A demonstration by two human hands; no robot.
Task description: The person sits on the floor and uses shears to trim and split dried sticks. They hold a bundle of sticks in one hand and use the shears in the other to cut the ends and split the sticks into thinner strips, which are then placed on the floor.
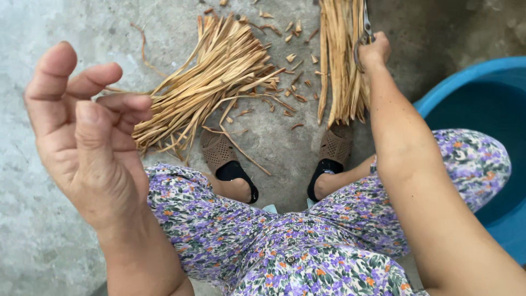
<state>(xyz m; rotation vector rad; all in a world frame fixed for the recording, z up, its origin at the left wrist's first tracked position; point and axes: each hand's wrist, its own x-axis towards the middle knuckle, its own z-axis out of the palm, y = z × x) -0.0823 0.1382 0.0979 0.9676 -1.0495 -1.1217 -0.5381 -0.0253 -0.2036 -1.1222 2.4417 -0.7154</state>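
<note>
Beside the strips (342,60), right hand (375,52) seemingly grips scissors (365,34).

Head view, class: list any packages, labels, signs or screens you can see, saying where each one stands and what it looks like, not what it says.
None are in view: no package, label, sign or screen.
What shows instead is plain: tan dried strips on the concrete floor, a blue tub at the right, and scissors in the right hand.
</note>
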